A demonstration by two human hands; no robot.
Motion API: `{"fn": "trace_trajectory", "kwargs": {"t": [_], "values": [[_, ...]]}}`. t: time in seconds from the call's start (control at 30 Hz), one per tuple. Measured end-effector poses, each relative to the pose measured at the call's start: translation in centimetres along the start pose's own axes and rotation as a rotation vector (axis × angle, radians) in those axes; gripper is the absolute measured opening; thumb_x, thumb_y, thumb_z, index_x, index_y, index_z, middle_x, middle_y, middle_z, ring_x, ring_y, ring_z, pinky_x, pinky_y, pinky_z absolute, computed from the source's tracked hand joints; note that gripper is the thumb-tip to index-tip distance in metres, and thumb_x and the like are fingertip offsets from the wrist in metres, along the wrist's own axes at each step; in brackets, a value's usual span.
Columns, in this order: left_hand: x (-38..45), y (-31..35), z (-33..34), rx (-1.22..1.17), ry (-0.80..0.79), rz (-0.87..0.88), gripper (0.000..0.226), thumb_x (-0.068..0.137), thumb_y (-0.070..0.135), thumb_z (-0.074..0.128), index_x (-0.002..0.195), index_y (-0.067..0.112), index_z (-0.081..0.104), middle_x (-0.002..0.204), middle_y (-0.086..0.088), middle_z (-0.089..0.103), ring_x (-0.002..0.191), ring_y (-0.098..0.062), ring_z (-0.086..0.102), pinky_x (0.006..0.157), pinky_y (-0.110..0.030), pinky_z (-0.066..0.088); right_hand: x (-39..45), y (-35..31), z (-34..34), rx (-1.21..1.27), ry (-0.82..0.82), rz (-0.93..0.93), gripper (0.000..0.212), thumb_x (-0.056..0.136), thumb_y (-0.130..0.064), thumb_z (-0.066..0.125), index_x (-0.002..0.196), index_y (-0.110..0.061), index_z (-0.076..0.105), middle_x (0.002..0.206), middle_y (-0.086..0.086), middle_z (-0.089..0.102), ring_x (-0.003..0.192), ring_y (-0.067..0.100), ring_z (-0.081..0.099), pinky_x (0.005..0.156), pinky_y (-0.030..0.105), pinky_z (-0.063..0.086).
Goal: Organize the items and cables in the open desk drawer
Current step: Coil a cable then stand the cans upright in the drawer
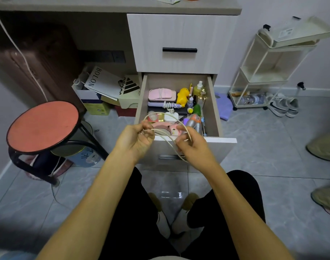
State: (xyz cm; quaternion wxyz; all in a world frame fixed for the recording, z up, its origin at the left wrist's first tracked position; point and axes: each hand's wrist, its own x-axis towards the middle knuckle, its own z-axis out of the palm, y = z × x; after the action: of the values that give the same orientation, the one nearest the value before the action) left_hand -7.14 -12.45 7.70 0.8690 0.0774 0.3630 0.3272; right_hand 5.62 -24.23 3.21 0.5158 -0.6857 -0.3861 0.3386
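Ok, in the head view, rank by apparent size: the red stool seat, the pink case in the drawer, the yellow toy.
1. Red stool seat, largest by far, though it is also nearer the camera.
2. Pink case.
3. Yellow toy, smallest, right beside the case.

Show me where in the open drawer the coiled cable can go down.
The drawer is crowded from the front up to the pink case and yellow toy. Only the strip behind them, along the back wall, is bare. Both hands hold the white cable.
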Motion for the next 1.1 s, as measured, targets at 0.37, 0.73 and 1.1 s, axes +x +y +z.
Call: {"fn": "trace_trajectory", "kwargs": {"t": [0.37, 0.73, 1.1], "values": [[-2.1, 0.7, -0.7, 0.247, -0.093, 0.008, 0.023, 0.102, 0.011, 0.04, 0.087, 0.004, 0.056, 0.053, 0.003, 0.047, 0.042, -0.003, 0.048, 0.038, -0.013, 0.038, 0.0, -0.4, 0.1, -0.494, 0.173, -0.288, 0.022, 0.093, -0.029, 0.058, 0.073, -0.019, 0.063, 0.065, -0.007, 0.056, 0.062, 0.013, 0.05, 0.057, 0.032, 0.045], [-3.7, 2.2, -0.9, 0.319, -0.055, 0.173, 0.019, 0.099, 0.01, 0.049, 0.085, 0.003, 0.06, 0.05, 0.003, 0.051, 0.042, -0.002, 0.052, 0.039, -0.011, 0.043, -1.2, -6.4, -0.1, 0.095, -0.155, 0.112, 0.044, 0.099, -0.026, 0.048, 0.058, -0.015, 0.058, 0.039, -0.004, 0.028, 0.034, 0.011, 0.022, 0.041, 0.021, 0.019], [-5.0, 0.9, -1.6, 0.335, -0.067, 0.112, 0.02, 0.099, 0.01, 0.047, 0.082, 0.005, 0.058, 0.048, 0.006, 0.05, 0.036, -0.001, 0.046, 0.034, -0.009, 0.034, -4.1, -8.8, -0.7, 0.051, -0.227, 0.179, 0.038, 0.098, -0.025, 0.051, 0.063, -0.01, 0.055, 0.042, 0.0, 0.027, 0.037, 0.012, 0.019, 0.042, 0.022, 0.015]]}}
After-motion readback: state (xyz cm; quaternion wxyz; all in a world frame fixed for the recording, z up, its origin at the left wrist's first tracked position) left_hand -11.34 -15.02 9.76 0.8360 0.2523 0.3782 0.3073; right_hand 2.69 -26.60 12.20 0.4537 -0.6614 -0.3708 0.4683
